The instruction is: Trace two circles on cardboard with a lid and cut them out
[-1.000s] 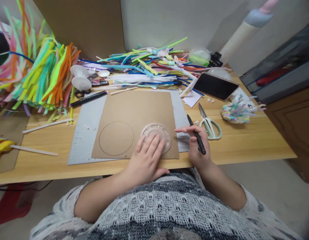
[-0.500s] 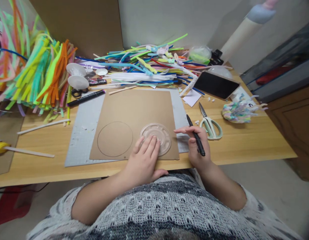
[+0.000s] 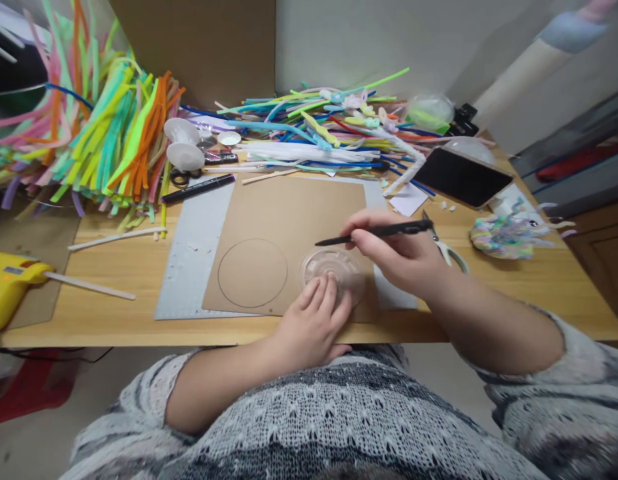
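A brown cardboard sheet [image 3: 289, 213] lies on a grey cutting mat [image 3: 193, 260] and bears one drawn circle [image 3: 253, 273] at its left. To the right of that circle sits a clear round plastic lid [image 3: 333, 267]. My left hand [image 3: 313, 327] presses the lid's near side with flat, spread fingers. Above the lid, my right hand [image 3: 393, 250] grips a black pen [image 3: 373, 232]. The pen lies nearly level, its tip pointing left just beyond the lid's far rim.
A big heap of coloured pipe cleaners [image 3: 109, 140] fills the left and back of the wooden desk [image 3: 113, 267]. A yellow glue gun [image 3: 9, 287] lies far left. A black marker [image 3: 199, 189], a phone [image 3: 461, 177], scissors [image 3: 449, 250] and a pastel craft piece [image 3: 509, 233] lie around.
My right hand has swung left from beside the cardboard to over the lid, turning the pen from pointing away to pointing left. The left hand stays on the lid.
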Action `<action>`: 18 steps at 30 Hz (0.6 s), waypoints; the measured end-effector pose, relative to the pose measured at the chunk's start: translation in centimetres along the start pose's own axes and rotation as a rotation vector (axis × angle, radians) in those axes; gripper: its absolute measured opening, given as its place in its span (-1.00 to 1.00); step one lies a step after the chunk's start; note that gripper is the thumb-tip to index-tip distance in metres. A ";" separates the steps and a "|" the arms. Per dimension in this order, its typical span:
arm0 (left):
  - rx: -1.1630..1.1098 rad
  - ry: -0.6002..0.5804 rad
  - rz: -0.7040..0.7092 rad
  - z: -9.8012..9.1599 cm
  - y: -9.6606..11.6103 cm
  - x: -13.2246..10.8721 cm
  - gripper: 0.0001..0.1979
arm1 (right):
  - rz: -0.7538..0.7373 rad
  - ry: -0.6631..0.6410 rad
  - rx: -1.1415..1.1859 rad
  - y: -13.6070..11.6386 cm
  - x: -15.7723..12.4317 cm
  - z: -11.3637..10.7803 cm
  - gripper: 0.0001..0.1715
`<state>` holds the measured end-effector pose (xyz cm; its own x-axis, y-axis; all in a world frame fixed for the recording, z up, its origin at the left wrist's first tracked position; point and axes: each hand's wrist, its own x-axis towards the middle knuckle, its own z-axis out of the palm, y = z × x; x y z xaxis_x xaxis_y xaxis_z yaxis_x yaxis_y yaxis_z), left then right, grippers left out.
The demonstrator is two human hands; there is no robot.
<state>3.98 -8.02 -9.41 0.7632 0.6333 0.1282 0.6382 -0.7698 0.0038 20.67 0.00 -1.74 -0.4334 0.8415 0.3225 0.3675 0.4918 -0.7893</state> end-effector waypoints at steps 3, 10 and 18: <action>-0.012 0.000 0.002 0.0 -0.1 0.0 -0.19 | 0.043 -0.113 -0.057 0.5 2.2 1.5 -0.94; 0.008 -0.002 0.003 0.2 -0.1 0.0 -0.20 | 0.017 -0.188 -0.097 0.8 3.6 3.5 -0.91; 0.011 0.008 0.028 0.2 0.0 -0.1 -0.18 | 0.009 -0.245 -0.139 0.7 3.3 3.5 -0.91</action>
<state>3.93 -8.00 -9.66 0.7801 0.6107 0.1359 0.6176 -0.7864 -0.0109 16.58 2.33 -3.06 -0.6095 0.7751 0.1666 0.4740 0.5247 -0.7072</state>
